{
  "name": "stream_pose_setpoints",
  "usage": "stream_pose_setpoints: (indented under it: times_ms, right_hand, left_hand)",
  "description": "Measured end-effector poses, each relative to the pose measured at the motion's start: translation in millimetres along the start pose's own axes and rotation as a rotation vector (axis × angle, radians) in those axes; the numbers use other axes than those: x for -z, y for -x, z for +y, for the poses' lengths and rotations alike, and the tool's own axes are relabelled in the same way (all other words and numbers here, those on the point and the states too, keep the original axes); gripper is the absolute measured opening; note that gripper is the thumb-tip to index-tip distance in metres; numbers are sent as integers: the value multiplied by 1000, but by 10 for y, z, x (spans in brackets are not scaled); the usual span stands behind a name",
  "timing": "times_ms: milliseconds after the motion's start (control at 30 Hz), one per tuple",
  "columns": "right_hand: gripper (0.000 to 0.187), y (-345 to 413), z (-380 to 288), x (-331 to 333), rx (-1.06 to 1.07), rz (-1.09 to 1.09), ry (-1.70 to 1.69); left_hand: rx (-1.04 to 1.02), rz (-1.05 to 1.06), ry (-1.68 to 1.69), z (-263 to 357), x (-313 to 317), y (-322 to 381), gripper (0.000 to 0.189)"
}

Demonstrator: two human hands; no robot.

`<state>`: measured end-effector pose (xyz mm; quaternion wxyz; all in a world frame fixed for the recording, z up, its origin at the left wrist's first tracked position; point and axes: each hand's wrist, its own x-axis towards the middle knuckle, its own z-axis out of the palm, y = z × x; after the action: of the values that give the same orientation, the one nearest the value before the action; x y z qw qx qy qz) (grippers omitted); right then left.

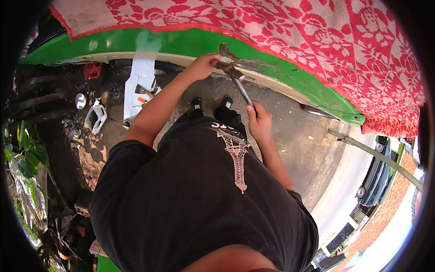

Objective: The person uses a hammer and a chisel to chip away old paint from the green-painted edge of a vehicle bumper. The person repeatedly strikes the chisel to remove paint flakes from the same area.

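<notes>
My right hand [261,120] grips the dark handle of a hammer [242,89]. The hammer's head is up against the lower side of a green vehicle body panel [183,42], next to my left hand. My left hand [203,66] is curled at the panel's cream lower edge, close to a rusted, broken patch [225,51]. A round, reddish-brown metal end shows by its fingers; whether it belongs to the hammer head or to a separate tool in that hand is unclear.
A red-and-white floral cloth [306,34] drapes over the vehicle. White panel [138,80], a grey plastic part [96,117] and a wheel [112,92] lie left. A pole [377,154] slants at right; a parked car [375,173] stands beyond. Leafy plants [30,154] grow at far left.
</notes>
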<state>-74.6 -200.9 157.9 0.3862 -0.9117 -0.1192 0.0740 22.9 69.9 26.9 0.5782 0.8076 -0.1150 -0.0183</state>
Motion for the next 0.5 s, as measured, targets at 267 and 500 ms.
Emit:
stream_pose_setpoints:
  times_ms: [267, 500]
  right_hand:
    - [25, 86, 114, -73, -34, 130, -262]
    - [26, 71, 363, 24, -240, 160, -703]
  left_hand:
    - [13, -28, -45, -126, 70, 198, 14]
    - [-151, -33, -67, 263, -3, 476, 28]
